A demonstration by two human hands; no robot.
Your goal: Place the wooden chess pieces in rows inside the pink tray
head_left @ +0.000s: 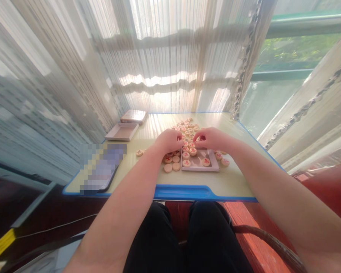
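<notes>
Round wooden xiangqi pieces (185,155) with red characters stand in a column along the left side of a shallow box tray (213,165). A lone piece (206,162) lies at the tray's front right. My left hand (170,141) is curled over the tray's far left corner, fingertips closed by the column; what they hold is hidden. Opposite it, my right hand (207,137) pinches at a red-marked piece (192,145) at the tray's far end. Beyond both hands spreads a loose pile of pieces (186,124).
Several pieces (172,167) lie left of the tray and others (225,162) to its right. At the far left are an empty tray (122,132) and a flat box (134,116). A blurred-out phone-like device (104,168) lies near the blue-edged table's (238,178) left side.
</notes>
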